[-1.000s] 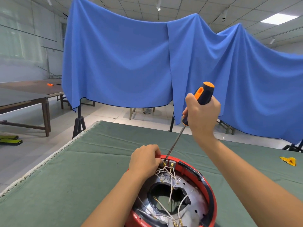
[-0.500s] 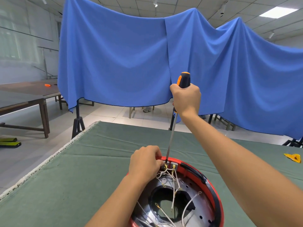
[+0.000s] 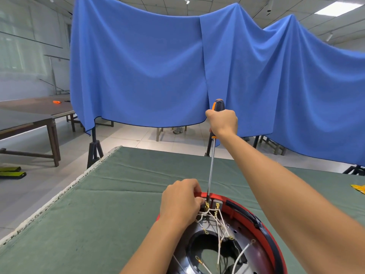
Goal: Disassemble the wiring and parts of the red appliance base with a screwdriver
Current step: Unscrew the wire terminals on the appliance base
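The round red appliance base (image 3: 254,218) lies open side up on the green cloth at the bottom centre, partly cut off by the frame. Inside it are white wires (image 3: 217,220) with brass terminals and a dark metal plate. My left hand (image 3: 180,202) grips the far left rim of the base beside the terminal block, fingers curled. My right hand (image 3: 222,120) holds the black-and-orange handle of a long screwdriver (image 3: 211,169) almost upright. Its tip sits at the brass terminals just inside the rim, right beside my left fingers.
The green-covered table (image 3: 118,204) ends at a frayed left edge. A yellow object (image 3: 358,188) lies at the right edge. A blue cloth (image 3: 148,66) hangs behind on stands. Brown tables (image 3: 35,113) stand at left, one carrying a small orange item.
My right hand swung the screwdriver from a rightward tilt to nearly upright, with the tip staying at the terminals. The left hand kept its grip on the rim.
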Demonstrator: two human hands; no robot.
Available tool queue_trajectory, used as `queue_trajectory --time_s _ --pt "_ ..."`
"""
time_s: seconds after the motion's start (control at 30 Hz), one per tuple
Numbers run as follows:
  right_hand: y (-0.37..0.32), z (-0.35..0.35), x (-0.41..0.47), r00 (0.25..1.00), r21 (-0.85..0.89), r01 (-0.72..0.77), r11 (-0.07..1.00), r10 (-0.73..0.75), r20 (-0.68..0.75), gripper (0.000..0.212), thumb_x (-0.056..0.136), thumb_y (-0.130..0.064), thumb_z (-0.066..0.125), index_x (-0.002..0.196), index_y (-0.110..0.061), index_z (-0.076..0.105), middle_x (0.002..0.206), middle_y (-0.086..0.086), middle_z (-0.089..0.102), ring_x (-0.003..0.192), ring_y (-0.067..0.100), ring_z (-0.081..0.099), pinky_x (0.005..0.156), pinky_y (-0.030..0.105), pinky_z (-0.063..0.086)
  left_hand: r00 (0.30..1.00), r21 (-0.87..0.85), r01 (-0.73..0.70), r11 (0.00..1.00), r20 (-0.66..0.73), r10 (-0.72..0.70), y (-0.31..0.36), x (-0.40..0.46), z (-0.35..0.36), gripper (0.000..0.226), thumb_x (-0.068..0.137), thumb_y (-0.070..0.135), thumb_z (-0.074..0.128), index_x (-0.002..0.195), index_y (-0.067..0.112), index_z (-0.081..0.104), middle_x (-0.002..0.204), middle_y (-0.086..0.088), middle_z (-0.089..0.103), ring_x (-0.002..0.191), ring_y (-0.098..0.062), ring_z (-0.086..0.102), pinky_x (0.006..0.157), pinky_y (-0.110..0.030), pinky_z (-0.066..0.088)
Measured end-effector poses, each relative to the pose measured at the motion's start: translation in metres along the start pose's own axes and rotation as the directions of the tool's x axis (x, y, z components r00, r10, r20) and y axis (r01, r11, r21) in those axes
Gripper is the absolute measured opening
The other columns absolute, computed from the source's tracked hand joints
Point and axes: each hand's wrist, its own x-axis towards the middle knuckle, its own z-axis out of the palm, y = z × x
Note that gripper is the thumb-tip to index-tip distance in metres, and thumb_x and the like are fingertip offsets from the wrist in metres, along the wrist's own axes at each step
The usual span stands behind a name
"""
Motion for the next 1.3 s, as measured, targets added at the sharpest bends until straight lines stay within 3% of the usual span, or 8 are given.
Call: queue_trajectory --time_s 0.2,0.33,0.5,0.63,0.77,0.87,1.13,1.3 --pt "0.007 0.0 0.004 0.999 -0.002 -0.037 0.999 0.037 0.005 0.024 0.073 -0.026 0.059 0.087 -0.006 0.062 0.071 0.004 0.059 0.064 0.025 0.059 0.064 0.044 0.061 1.0 -0.003 0.0 1.0 0.004 0.0 0.0 -0.001 0.0 0.015 0.081 0.036 0.068 0.094 0.028 0.066 0.096 0.008 0.069 0.094 -0.015 0.06 0.08 -0.029 0.048" --pt "0.003 -0.008 0.0 1.0 0.05 -0.021 0.999 0.021 0.013 0.013 0.074 -0.022 0.059 0.072 -0.01 0.054 0.069 0.006 0.056 0.06 0.026 0.059 0.06 0.041 0.058 1.0 0.0 0.0 1.0 0.005 0.0 0.0 0.0 0.0 0.015 0.082 0.037 0.068 0.093 0.028 0.066 0.095 0.009 0.069 0.092 -0.013 0.061 0.08 -0.03 0.049" --pt "-0.006 -0.036 -0.02 0.994 0.264 0.103 0.959 -0.094 -0.048 0.02 0.073 -0.017 0.061 0.062 -0.014 0.044 0.056 0.005 0.046 0.037 0.016 0.05 0.041 0.027 0.045 1.0 0.009 0.003 1.0 -0.006 -0.003 0.0 0.0 0.003 0.013 0.082 0.037 0.066 0.092 0.029 0.065 0.095 0.009 0.069 0.092 -0.014 0.061 0.079 -0.031 0.049" --pt "-0.013 -0.058 -0.049 0.985 0.41 0.173 0.896 -0.156 -0.075 0.018 0.069 -0.016 0.058 0.06 -0.015 0.042 0.053 0.012 0.043 0.037 0.021 0.044 0.038 0.029 0.042 1.0 0.017 0.015 1.0 -0.012 -0.015 0.0 0.001 0.003 0.013 0.082 0.037 0.066 0.093 0.029 0.065 0.096 0.009 0.069 0.093 -0.015 0.061 0.077 -0.029 0.048" --pt "-0.019 -0.068 -0.071 0.958 0.42 0.285 0.862 -0.273 -0.089 0.016 0.068 -0.013 0.056 0.063 -0.009 0.041 0.055 0.016 0.04 0.037 0.022 0.04 0.035 0.028 0.037 1.0 0.032 0.01 0.999 -0.004 -0.01 0.001 0.0 0.002 0.014 0.083 0.037 0.065 0.094 0.03 0.065 0.097 0.009 0.068 0.094 -0.015 0.061 0.077 -0.03 0.047" --pt "-0.022 -0.072 -0.083 0.926 0.383 0.378 0.843 -0.347 -0.15 0.019 0.067 -0.015 0.055 0.058 -0.014 0.038 0.052 0.015 0.039 0.037 0.022 0.044 0.036 0.031 0.037 1.0 0.031 0.006 0.999 -0.008 -0.006 0.001 -0.001 0.001 0.014 0.082 0.039 0.065 0.093 0.03 0.064 0.096 0.01 0.068 0.092 -0.015 0.06 0.075 -0.028 0.045" --pt "-0.02 -0.075 -0.096 0.878 0.351 0.478 0.805 -0.429 -0.211 0.024 0.07 -0.016 0.057 0.057 -0.015 0.038 0.045 0.005 0.041 0.039 0.025 0.049 0.038 0.025 0.039 1.0 0.042 0.005 0.999 -0.021 -0.004 0.001 -0.001 0.002 0.013 0.082 0.04 0.064 0.091 0.031 0.063 0.096 0.01 0.068 0.092 -0.015 0.06 0.074 -0.028 0.043" --pt "-0.018 -0.075 -0.097 0.881 0.355 0.471 0.807 -0.413 -0.23 0.025 0.07 -0.015 0.057 0.06 -0.005 0.036 0.051 0.027 0.041 0.039 0.025 0.05 0.038 0.024 0.039 1.0 0.039 0.001 0.999 -0.029 0.0 0.0 -0.001 0.003 0.013 0.082 0.039 0.065 0.091 0.03 0.063 0.096 0.01 0.068 0.092 -0.015 0.06 0.074 -0.028 0.042"
